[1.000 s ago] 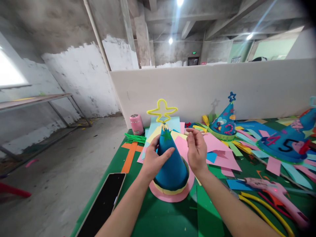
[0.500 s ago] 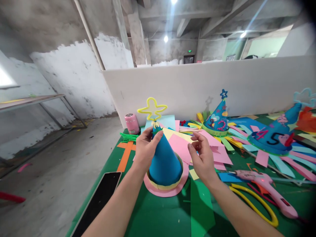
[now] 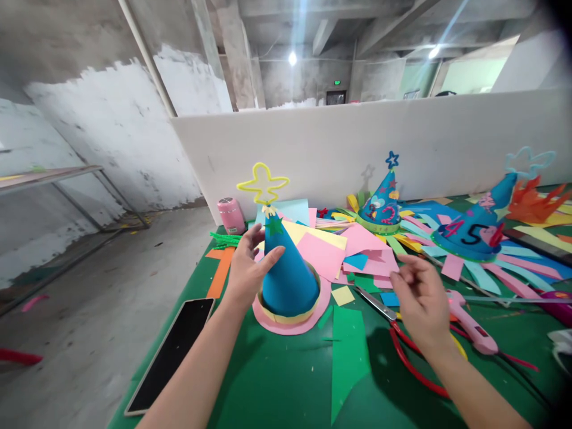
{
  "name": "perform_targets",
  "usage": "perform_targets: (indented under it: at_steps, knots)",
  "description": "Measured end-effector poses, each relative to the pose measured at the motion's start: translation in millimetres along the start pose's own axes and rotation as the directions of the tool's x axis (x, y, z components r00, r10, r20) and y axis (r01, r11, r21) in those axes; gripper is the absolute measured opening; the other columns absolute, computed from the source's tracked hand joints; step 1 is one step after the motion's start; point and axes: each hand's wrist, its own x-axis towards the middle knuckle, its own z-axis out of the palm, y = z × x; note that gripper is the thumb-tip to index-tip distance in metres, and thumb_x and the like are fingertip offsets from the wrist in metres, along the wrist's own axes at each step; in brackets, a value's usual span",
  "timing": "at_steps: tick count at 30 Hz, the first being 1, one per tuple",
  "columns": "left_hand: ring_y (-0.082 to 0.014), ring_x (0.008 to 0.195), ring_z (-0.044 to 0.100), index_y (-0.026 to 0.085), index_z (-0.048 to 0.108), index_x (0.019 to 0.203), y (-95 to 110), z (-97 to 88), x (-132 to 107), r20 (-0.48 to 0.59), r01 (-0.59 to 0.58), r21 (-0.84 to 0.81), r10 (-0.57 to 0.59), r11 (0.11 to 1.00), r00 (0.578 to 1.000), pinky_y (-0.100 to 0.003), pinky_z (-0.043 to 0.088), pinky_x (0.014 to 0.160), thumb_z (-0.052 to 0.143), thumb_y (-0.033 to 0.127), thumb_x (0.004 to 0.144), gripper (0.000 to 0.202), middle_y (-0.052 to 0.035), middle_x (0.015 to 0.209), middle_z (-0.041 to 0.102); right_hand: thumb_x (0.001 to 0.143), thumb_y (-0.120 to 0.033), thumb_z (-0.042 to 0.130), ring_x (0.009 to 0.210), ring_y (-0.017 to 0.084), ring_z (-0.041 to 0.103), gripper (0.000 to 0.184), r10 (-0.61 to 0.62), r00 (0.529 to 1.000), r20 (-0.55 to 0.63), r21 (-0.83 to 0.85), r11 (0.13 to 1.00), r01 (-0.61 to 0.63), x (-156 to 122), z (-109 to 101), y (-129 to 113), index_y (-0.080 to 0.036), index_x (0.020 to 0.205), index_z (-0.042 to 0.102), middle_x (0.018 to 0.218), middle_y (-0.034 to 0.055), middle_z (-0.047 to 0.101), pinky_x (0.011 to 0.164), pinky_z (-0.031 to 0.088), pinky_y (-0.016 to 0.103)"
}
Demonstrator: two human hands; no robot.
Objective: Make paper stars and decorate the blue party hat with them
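The left hand (image 3: 247,269) is on the blue cone hat (image 3: 289,277), which stands near the front-left part of the green table cover (image 3: 277,387). The thumb (image 3: 273,256) lies across the cone's front. The other fingers are spread and reach round its far left side, so the upper cone sits in a loose clasp between them.

The right hand (image 3: 420,301) hangs well to the right of the hat. Its fingers are half curled, slightly apart, and hold nothing. It hovers just above the scissors (image 3: 404,354) and close to the pink glue gun (image 3: 473,325); I cannot tell whether it touches either.

The hat stands upright on its pink brim (image 3: 308,320), its long axis vertical and leaning slightly left. Its tip points up at a yellow pipe-cleaner star (image 3: 263,183), with a green star sticker (image 3: 274,225) just below the tip.

A phone (image 3: 172,354) lies near the table's left edge, with bare floor beyond it. There is open green cover in front of the hat, apart from a green paper strip (image 3: 348,351). Behind and to the right it is crowded with loose coloured paper (image 3: 322,253) and two finished hats (image 3: 382,205) (image 3: 478,229). A white partition board (image 3: 357,140) closes off the back edge.
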Motion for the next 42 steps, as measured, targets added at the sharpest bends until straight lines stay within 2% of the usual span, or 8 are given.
perform_targets:
  at_steps: [7,10,17,24,29,33,38,42]
  knots:
    - [-0.0184,0.087,0.057,0.019,0.058,0.094,-32,-20.0,-59,-0.295,-0.005,0.259,0.084,0.966,0.952,-0.029,0.043,0.075,0.054,0.035,0.077,0.024,-0.004,0.091,0.062,0.064,-0.013,0.056,0.061,0.011,0.044,0.038,0.033,0.898,-0.439,-0.058,0.996,-0.065,-22,-78,36,-0.02,0.101,0.059,0.071,-0.0025,0.041,0.061,0.041,0.029]
    - [-0.014,0.065,0.055,0.018,0.058,0.076,-46,-21.5,-82,-0.23,0.015,0.435,0.095,0.9,0.968,-0.024,0.041,0.061,0.052,0.032,0.079,0.016,0.0007,0.068,0.058,0.068,-0.017,0.05,0.055,0.011,0.043,0.035,-0.02,0.849,-0.528,-0.212,0.971,-0.109,-34,-105,46,-0.018,0.102,0.061,0.071,-0.0004,0.046,0.053,0.039,0.026]
    - [-0.0114,0.048,0.039,0.021,0.032,0.05,-57,-9.0,-113,0.123,-0.267,0.572,0.24,0.775,0.963,-0.023,0.034,0.049,0.043,0.021,0.082,0.034,0.0046,0.049,0.034,0.079,-0.032,0.048,0.074,0.019,0.056,0.034,0.061,0.993,-0.1,-0.59,0.8,-0.109,-62,-119,47,-0.018,0.11,0.053,0.089,0.0074,0.06,0.068,0.046,0.032]
    - [-0.0173,0.069,0.054,0.019,0.054,0.069,-61,-0.7,-118,0.382,-0.502,0.469,0.345,0.726,0.857,-0.031,0.041,0.072,0.049,0.018,0.078,0.01,-0.0023,0.067,0.058,0.078,-0.027,0.046,0.077,0.021,0.06,0.025,0.183,0.944,0.275,-0.744,0.662,0.089,-47,-115,60,-0.02,0.101,0.055,0.091,0.0066,0.062,0.067,0.048,0.031]
    - [-0.0187,0.073,0.054,0.018,0.055,0.076,-55,2.7,-124,0.473,-0.557,0.465,0.338,0.688,0.814,-0.034,0.042,0.071,0.048,0.014,0.079,0.008,-0.0039,0.07,0.059,0.078,-0.032,0.044,0.082,0.026,0.058,0.026,0.156,0.945,0.287,-0.851,0.494,0.177,-23,-122,74,-0.018,0.098,0.054,0.093,0.01,0.06,0.065,0.048,0.035]
    - [-0.0202,0.082,0.056,0.017,0.057,0.09,-43,13.9,-133,0.661,-0.637,0.375,0.288,0.673,0.693,-0.038,0.041,0.078,0.048,0.015,0.08,0.014,-0.0068,0.082,0.063,0.076,-0.034,0.047,0.085,0.033,0.056,0.03,0.16,0.955,0.251,-0.918,0.353,0.182,-12,-130,85,-0.013,0.096,0.055,0.091,0.0161,0.059,0.069,0.046,0.042]
    - [-0.0263,0.107,0.051,0.017,0.05,0.113,-44,34.9,-142,0.861,-0.727,0.267,0.183,0.633,0.475,-0.046,0.035,0.093,0.042,0.026,0.084,0.031,-0.0115,0.115,0.059,0.07,-0.029,0.051,0.09,0.031,0.055,0.034,0.23,0.958,0.172,-0.887,0.458,0.049,-12,-136,97,-0.014,0.101,0.052,0.097,0.0157,0.058,0.073,0.047,0.04]
    - [-0.0285,0.112,0.048,0.016,0.048,0.116,-48,45.8,-143,0.913,-0.739,0.243,0.109,0.628,0.393,-0.049,0.036,0.093,0.038,0.029,0.086,0.034,-0.0124,0.121,0.056,0.073,-0.028,0.046,0.092,0.029,0.057,0.035,0.26,0.953,0.159,-0.862,0.507,0.005,-18,-142,105,-0.015,0.106,0.049,0.103,0.0132,0.057,0.073,0.047,0.038]
